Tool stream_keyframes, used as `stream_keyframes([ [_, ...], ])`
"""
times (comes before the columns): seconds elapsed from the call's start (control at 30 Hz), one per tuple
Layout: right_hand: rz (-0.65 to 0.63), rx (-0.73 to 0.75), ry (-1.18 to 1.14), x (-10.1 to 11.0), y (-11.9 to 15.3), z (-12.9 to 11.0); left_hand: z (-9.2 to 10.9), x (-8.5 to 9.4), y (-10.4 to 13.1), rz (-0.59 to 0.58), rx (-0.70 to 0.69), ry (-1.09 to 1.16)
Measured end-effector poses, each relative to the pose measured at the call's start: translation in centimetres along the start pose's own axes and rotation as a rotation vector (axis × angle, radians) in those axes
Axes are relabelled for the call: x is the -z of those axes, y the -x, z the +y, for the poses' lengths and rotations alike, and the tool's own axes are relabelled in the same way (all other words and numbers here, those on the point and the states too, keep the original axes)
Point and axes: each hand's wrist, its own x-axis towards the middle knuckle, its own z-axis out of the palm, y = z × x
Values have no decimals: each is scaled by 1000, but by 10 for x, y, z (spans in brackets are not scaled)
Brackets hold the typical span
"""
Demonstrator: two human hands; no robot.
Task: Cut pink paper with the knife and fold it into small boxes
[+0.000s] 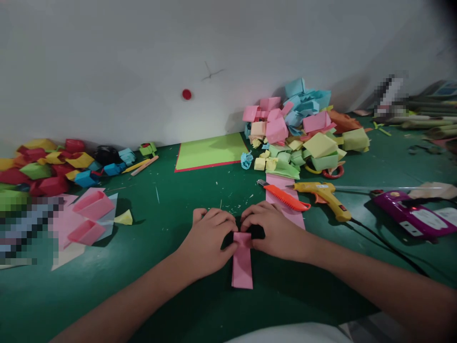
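Note:
A folded strip of pink paper (243, 267) lies on the green table in front of me, its long side pointing toward my body. My left hand (212, 240) pinches the far left corner of the strip between thumb and fingers. At the far right corner, my right hand (273, 231) grips the same strip in a matching pinch. The fingertips partly hide the strip's far edge. Beyond my right hand, a pink paper sheet (296, 216) lies under an orange utility knife (287, 197).
A yellow glue gun (326, 195) with a black cord lies right, near a purple power strip (410, 214). Folded paper pieces (310, 133) are heaped against the wall. Colourful paper shapes (53, 162) and pink folded loops (91, 216) sit left. A lime sheet (212, 151) lies at the back.

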Motion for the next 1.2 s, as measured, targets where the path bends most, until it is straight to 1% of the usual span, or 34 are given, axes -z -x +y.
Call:
stream_keyframes([
  [0.1,5,26,-49,-3,0,-1,1,-1,0,-1,-13,18],
  [0.17,39,71,-76,-4,1,-1,2,-2,0,53,-41,3],
  [0.23,110,176,-93,-3,1,-1,2,-2,1,164,-82,-19],
  [0.3,214,336,-65,-1,2,-1,2,-1,4,295,-150,-52],
  [0.4,360,562,81,5,3,-2,4,1,8,448,-261,-123],
  [0.47,397,633,181,8,4,-2,6,2,9,485,-296,-161],
  [0.53,377,659,227,9,3,0,6,1,8,464,-289,-178],
  [0.63,278,616,232,7,1,4,4,-4,6,375,-248,-177],
  [0.77,119,469,233,4,1,6,-1,-14,4,274,-225,-171],
  [0.9,11,345,206,2,2,6,-2,-19,3,179,-172,-133],
  [0.97,-6,296,188,1,2,6,-2,-18,2,125,-122,-81],
  [1.03,0,236,166,0,0,5,-1,-16,2,100,-83,-23],
  [1.2,45,70,77,-1,-4,3,-2,-14,0,117,-35,49],
])
